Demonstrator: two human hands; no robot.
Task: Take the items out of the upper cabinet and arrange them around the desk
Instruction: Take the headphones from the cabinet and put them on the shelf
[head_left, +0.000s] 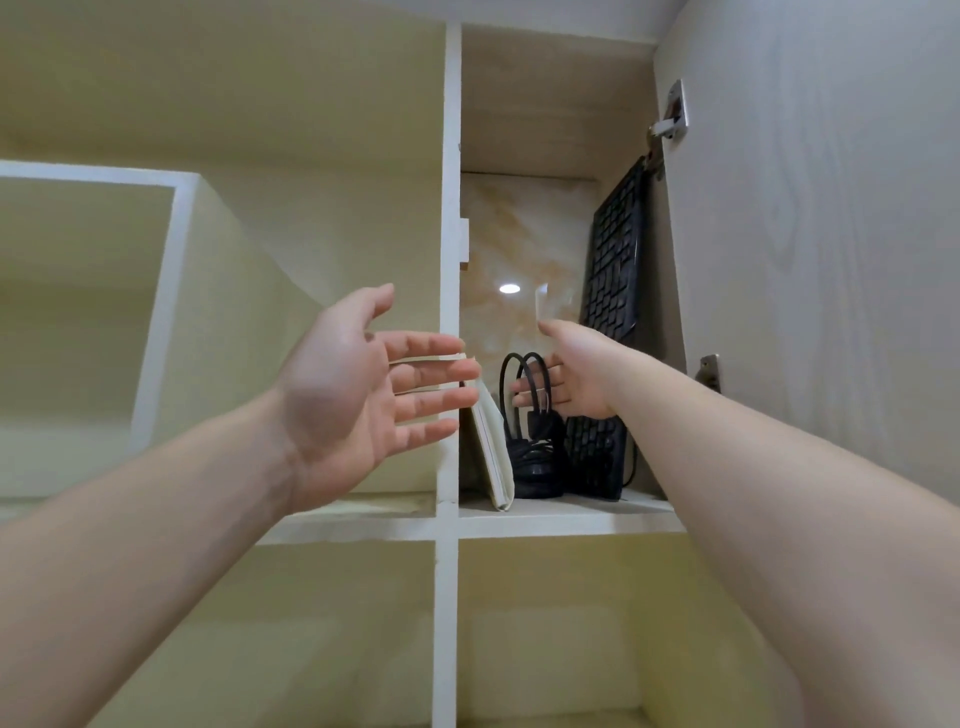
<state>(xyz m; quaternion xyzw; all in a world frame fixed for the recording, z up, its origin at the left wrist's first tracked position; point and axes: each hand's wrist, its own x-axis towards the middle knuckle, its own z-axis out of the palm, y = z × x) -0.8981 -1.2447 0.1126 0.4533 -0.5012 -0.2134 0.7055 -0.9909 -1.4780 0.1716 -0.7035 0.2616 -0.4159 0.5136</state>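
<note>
While both of my hands reach up into the open upper cabinet (556, 512), nothing is held yet: my left hand (353, 395) has a wide grip, palm open and fingers spread in front of the white divider, and my right hand (571, 376) is open too, its fingers just at the cable loops (524, 379). On the shelf stand three things side by side: a pale notebook (491, 457) leaning on the left, a bundle of black cable and what looks like an adapter in the middle, and a black keyboard (615, 270) on end against the right wall. I judge the keyboard stiff and light but awkward; its long axis runs upright, keys facing left, so I would take it by its long edges. The cable is floppy and best lifted by its coil.
</note>
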